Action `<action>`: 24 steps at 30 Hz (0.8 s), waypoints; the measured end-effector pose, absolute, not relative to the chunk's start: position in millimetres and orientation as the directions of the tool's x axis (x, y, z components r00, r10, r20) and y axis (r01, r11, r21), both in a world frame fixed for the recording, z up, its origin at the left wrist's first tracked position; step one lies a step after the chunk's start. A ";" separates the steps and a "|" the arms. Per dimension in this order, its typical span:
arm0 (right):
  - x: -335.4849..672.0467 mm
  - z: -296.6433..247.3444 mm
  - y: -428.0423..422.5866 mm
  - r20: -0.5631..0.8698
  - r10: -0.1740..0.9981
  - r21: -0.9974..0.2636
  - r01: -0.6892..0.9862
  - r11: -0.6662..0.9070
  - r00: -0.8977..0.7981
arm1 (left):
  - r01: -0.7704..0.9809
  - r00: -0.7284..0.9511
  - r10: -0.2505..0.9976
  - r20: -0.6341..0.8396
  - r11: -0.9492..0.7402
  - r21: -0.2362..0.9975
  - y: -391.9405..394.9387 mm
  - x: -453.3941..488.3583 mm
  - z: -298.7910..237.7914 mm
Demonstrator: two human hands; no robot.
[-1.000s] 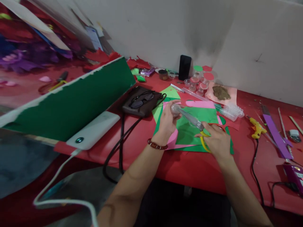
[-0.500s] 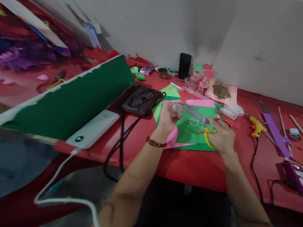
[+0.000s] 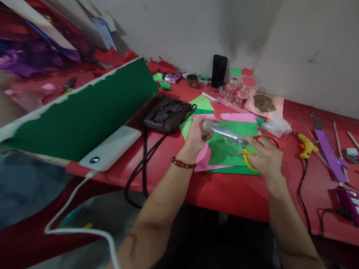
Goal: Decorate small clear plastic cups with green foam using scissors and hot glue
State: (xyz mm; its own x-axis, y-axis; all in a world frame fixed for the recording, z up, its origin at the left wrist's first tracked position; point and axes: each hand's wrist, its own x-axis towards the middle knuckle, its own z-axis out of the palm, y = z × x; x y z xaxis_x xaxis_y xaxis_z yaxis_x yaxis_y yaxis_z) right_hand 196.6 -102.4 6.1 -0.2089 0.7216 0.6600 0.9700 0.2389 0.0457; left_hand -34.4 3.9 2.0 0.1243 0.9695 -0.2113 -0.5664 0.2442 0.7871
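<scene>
- Dim, soft, greyish light covers the desk.
- 1 broad dark patch, shadow or stain (cannot tell), runs down the wall at upper centre.
- The blades of the scissors catch a pale glint mid-frame.
- Lower centre sinks to near-black.
- Purple material at upper left is blurred.
- The green board looks stretched toward the left edge.

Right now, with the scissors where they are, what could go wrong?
The scissors, held in the right grip, point at the clear plastic piece in the left grip, so a slip might nick that hand.

The plastic looks smooth and rounded, so it could turn or crack under the blades.

The yellow glue gun's black cord runs near the right forearm and might get snagged.
</scene>
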 end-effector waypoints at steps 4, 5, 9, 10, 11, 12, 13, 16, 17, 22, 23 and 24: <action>196.7 5.5 -102.7 0.654 0.731 0.018 0.969 0.245 -0.197 | -0.560 0.102 0.971 -0.217 0.237 0.794 4.1 -35.0 2.2; 196.8 5.3 -102.7 0.654 0.729 0.018 0.968 0.249 -0.200 | -0.555 0.095 0.971 -0.221 0.236 0.798 4.0 -34.9 2.2; 196.9 4.5 -102.7 0.637 0.747 0.006 0.970 0.242 -0.190 | -0.540 0.064 0.972 -0.224 0.223 0.811 4.2 -34.1 1.8; 196.9 4.5 -102.7 0.631 0.753 0.002 0.971 0.239 -0.187 | -0.539 0.059 0.973 -0.223 0.219 0.813 4.3 -34.1 1.6; 196.8 4.5 -102.7 0.627 0.757 -0.001 0.972 0.237 -0.184 | -0.539 0.056 0.973 -0.223 0.217 0.814 4.4 -34.2 1.5; 196.7 4.7 -102.7 0.627 0.758 -0.005 0.971 0.237 -0.182 | -0.540 0.052 0.973 -0.223 0.215 0.814 4.5 -34.5 1.4; 196.6 4.9 -102.7 0.629 0.756 -0.009 0.971 0.241 -0.181 | -0.541 0.050 0.973 -0.224 0.215 0.813 4.6 -34.8 1.4; 196.8 5.2 -102.4 0.651 0.735 -0.016 0.965 0.261 -0.188 | -0.544 0.056 0.971 -0.234 0.226 0.808 4.8 -35.7 1.5; 196.8 5.2 -102.2 0.661 0.726 -0.012 0.964 0.267 -0.192 | -0.542 0.062 0.970 -0.236 0.231 0.808 4.8 -35.9 1.5; 195.3 5.5 -102.4 0.669 0.711 0.030 0.965 0.261 -0.214 | -0.523 0.044 0.972 -0.229 0.217 0.824 4.5 -35.5 1.9; 194.9 5.8 -102.7 0.668 0.712 0.038 0.966 0.254 -0.214 | -0.521 0.033 0.973 -0.228 0.212 0.827 4.4 -35.2 1.9; 194.5 6.2 -103.1 0.667 0.714 0.046 0.968 0.247 -0.214 | -0.518 0.022 0.973 -0.230 0.208 0.830 4.3 -34.9 1.7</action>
State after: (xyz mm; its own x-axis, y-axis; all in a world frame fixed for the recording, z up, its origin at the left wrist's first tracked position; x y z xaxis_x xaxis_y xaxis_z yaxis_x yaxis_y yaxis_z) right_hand 194.5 -103.1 6.2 -0.2142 0.7136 0.6670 0.9679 0.2471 0.0465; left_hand -34.9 4.3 1.7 0.0220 0.9729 -0.2301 -0.5183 0.2079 0.8296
